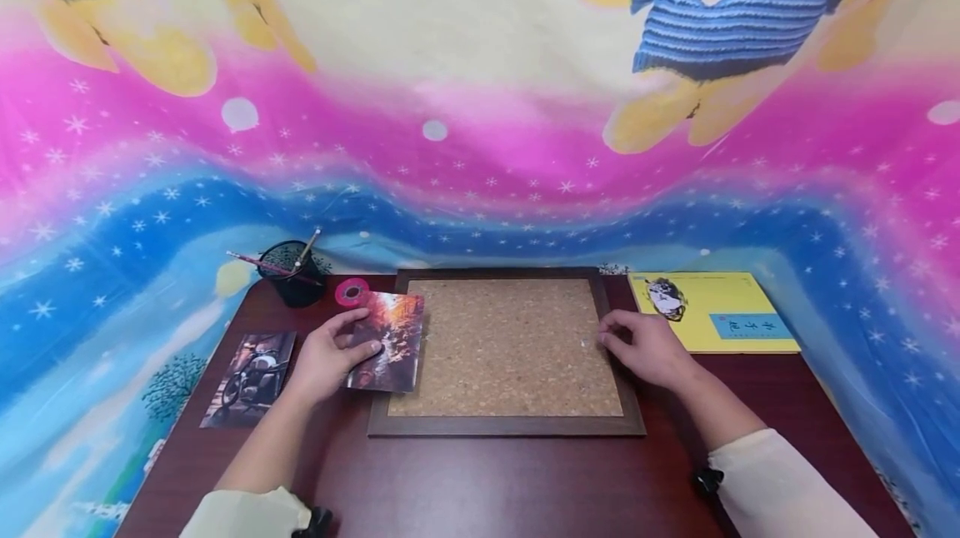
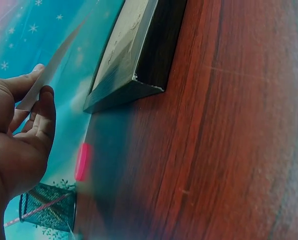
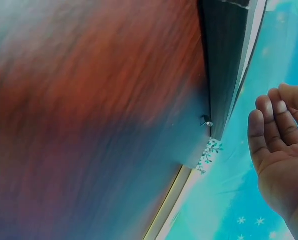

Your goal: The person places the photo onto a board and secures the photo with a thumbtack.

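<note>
My left hand [image 1: 327, 355] pinches a photo print [image 1: 392, 346] with a fiery orange top and dark lower part, thumb in front. The print is raised over the left side of a cork board [image 1: 510, 346] in a brown frame. In the left wrist view the print [image 2: 53, 67] appears nearly edge-on between thumb and fingers. My right hand [image 1: 647, 346] is at the board's right edge, fingers bent, thumb and forefinger tips together. A tiny clear glint [image 1: 586, 344] shows just left of those tips; whether they hold it is unclear. In the right wrist view, fingers [image 3: 272, 122] are curved.
Left of the board lies a motorcycle photo [image 1: 251, 378]. Behind are a black mesh pencil cup [image 1: 296, 280] and a pink ring-shaped thing [image 1: 351, 292]. A yellow book [image 1: 716, 313] lies at the back right. A printed curtain [image 1: 480, 163] hangs behind the dark red table [image 1: 495, 480].
</note>
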`<state>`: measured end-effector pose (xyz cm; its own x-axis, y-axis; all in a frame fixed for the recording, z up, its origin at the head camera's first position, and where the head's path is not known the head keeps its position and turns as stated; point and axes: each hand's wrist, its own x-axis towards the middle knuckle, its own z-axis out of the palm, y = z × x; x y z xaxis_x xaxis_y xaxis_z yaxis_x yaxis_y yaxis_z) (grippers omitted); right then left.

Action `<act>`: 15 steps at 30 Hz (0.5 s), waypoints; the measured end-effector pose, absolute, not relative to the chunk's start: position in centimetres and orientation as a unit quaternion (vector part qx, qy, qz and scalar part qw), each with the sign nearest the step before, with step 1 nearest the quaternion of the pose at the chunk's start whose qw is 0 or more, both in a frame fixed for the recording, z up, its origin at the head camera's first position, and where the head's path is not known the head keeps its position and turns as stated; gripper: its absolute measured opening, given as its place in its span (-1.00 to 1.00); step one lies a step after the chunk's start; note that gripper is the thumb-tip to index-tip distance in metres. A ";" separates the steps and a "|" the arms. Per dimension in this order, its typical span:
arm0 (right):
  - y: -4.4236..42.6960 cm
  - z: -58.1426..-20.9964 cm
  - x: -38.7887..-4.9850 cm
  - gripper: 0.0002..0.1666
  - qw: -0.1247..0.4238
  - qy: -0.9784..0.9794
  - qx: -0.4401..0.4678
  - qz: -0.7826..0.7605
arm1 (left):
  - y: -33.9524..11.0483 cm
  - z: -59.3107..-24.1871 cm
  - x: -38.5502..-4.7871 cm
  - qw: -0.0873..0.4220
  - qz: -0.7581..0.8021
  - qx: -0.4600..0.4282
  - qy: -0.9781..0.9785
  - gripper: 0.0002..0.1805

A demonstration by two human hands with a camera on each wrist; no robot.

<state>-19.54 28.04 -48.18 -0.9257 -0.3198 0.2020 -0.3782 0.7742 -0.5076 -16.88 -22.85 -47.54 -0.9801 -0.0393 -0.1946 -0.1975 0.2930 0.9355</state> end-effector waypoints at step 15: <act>26.4 -48.2 -20.6 -0.94 0.049 -0.936 0.190 0.293 | -21.5 -48.5 -18.4 0.062 0.552 -0.081 0.827 -0.37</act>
